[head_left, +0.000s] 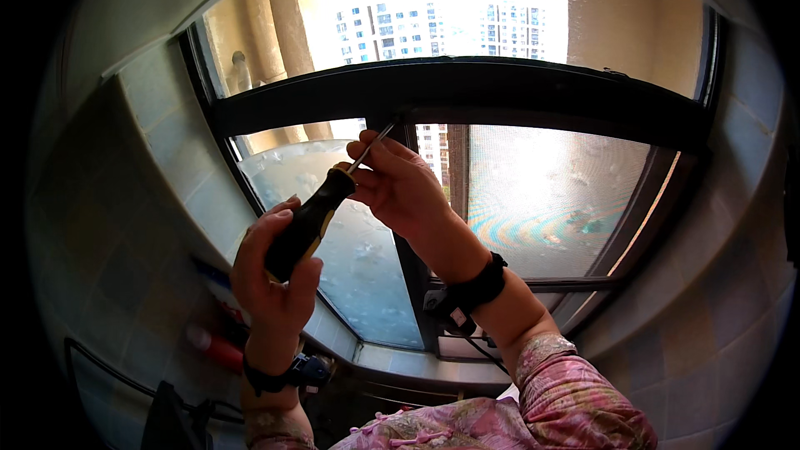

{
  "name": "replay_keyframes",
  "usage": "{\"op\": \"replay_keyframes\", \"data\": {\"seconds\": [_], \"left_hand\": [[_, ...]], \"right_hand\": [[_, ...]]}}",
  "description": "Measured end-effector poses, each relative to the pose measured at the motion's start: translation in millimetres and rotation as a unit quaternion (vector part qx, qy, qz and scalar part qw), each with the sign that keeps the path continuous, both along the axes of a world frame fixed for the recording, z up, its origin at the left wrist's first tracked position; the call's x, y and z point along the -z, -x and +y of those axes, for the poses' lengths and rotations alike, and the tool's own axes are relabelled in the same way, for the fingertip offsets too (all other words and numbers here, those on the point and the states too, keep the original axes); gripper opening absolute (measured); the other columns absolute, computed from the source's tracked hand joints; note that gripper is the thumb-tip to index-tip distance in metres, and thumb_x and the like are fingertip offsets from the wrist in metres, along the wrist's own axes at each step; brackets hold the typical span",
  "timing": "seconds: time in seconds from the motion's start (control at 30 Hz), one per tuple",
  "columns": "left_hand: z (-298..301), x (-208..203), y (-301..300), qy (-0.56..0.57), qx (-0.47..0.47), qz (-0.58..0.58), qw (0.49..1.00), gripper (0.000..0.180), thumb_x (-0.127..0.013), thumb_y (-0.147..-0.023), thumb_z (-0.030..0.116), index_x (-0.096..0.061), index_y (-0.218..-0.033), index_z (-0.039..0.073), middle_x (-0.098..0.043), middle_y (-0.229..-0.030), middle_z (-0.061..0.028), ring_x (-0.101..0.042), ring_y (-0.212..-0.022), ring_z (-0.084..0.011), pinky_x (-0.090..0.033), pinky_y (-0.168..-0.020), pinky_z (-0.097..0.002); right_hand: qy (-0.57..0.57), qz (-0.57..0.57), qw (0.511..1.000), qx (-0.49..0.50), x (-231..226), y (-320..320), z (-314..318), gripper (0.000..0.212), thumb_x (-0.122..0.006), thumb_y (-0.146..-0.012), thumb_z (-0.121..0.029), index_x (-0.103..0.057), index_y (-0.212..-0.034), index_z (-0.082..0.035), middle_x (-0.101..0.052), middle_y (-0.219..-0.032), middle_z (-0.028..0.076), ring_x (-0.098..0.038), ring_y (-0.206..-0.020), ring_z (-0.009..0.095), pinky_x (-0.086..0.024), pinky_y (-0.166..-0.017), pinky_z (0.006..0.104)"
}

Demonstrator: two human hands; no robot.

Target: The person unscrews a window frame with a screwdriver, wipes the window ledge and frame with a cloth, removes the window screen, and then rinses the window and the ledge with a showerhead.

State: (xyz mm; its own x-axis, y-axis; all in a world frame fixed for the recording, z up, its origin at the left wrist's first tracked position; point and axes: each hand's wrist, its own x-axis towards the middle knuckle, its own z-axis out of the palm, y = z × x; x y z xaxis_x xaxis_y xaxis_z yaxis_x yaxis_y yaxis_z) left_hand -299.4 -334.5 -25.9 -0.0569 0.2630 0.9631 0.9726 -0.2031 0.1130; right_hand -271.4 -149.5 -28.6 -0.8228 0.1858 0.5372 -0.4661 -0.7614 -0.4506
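A screwdriver point(310, 223) with a dark handle, yellowish accents and a bare metal shaft is held by two hands in front of a dark window frame point(467, 87). The handle is gripped at its near end by the left hand point(268, 275), with the fingers wrapped around the left side and the thumb placed on the right side. The shaft is steadied by the right hand point(402, 187), whose fingers are closed around it beyond the handle. The tool is tilted, with its tip directed far and to the right, toward the junction of the horizontal frame bar and the central upright. Whether the frame is touched by the tip cannot be determined.

A frosted pane point(350, 258) is positioned to the left of the central upright, and a mesh screen point(554, 200) is positioned to the right. Tall buildings point(383, 32) are visible through the upper opening on the far side. A black strap point(482, 285) is worn on the right wrist, and a dark device point(310, 372) is strapped to the left wrist. A red object point(222, 352) is located at the near left, beside the tiled wall point(208, 208).
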Motion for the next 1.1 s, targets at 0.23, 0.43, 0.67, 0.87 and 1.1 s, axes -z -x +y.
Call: {"op": "replay_keyframes", "data": {"seconds": [0.23, 0.43, 0.67, 0.87, 1.1], "left_hand": [[-2.1, -9.3, -11.8, 0.099, 0.017, 0.121, 0.987, 0.039, -0.063, -0.073, 0.016, -0.048, -0.107, 0.004, -0.047, -0.116, -0.0210, -0.049, -0.105, -0.0361, -0.041, -0.086, -0.0416], [6.8, -5.7, -13.3, -0.016, -0.008, 0.021, 1.000, 0.030, -0.059, -0.080, 0.023, -0.050, -0.099, 0.001, -0.055, -0.104, -0.0209, -0.055, -0.097, -0.0308, -0.046, -0.080, -0.0357], [7.6, -7.6, -16.9, -0.017, 0.065, -0.019, 0.998, 0.034, -0.059, -0.078, 0.019, -0.047, -0.105, 0.001, -0.051, -0.110, -0.0224, -0.051, -0.103, -0.0310, -0.043, -0.085, -0.0355], [14.4, 1.0, -3.8, -0.042, 0.092, 0.026, 0.995, 0.045, -0.067, -0.071, 0.008, -0.044, -0.109, 0.002, -0.050, -0.111, -0.0229, -0.051, -0.103, -0.0328, -0.043, -0.085, -0.0381], [12.0, 0.0, -5.9, -0.083, -0.048, 0.064, 0.993, 0.056, -0.078, -0.061, 0.020, -0.044, -0.102, 0.002, -0.057, -0.097, -0.0190, -0.058, -0.089, -0.0287, -0.048, -0.075, -0.0332]], "right_hand": [[0.013, -0.036, 0.998, 0.051, 3.3, 0.4, 3.4, 0.019, -0.053, -0.085, -0.020, -0.051, -0.092, -0.002, -0.058, -0.084, 0.008, -0.062, -0.072, 0.022, -0.053, -0.060, 0.0307], [0.026, -0.027, 0.999, -0.010, -6.6, -9.3, -8.3, 0.020, -0.050, -0.086, -0.019, -0.048, -0.100, -0.004, -0.057, -0.089, 0.009, -0.061, -0.077, 0.021, -0.053, -0.062, 0.0308], [-0.003, -0.006, 1.000, -0.005, -2.1, -5.2, -7.7, 0.020, -0.049, -0.087, -0.020, -0.048, -0.099, -0.003, -0.056, -0.091, 0.008, -0.060, -0.076, 0.018, -0.053, -0.060, 0.0283], [-0.022, -0.033, 0.998, 0.042, -4.5, -8.4, -6.2, 0.023, -0.053, -0.085, -0.023, -0.050, -0.093, -0.002, -0.056, -0.087, 0.008, -0.060, -0.070, 0.015, -0.052, -0.055, 0.0248], [-0.021, 0.015, 0.999, -0.020, -3.0, -11.0, -13.3, 0.021, -0.046, -0.088, -0.022, -0.049, -0.099, -0.005, -0.058, -0.094, 0.009, -0.059, -0.084, 0.019, -0.051, -0.067, 0.0319]]}}
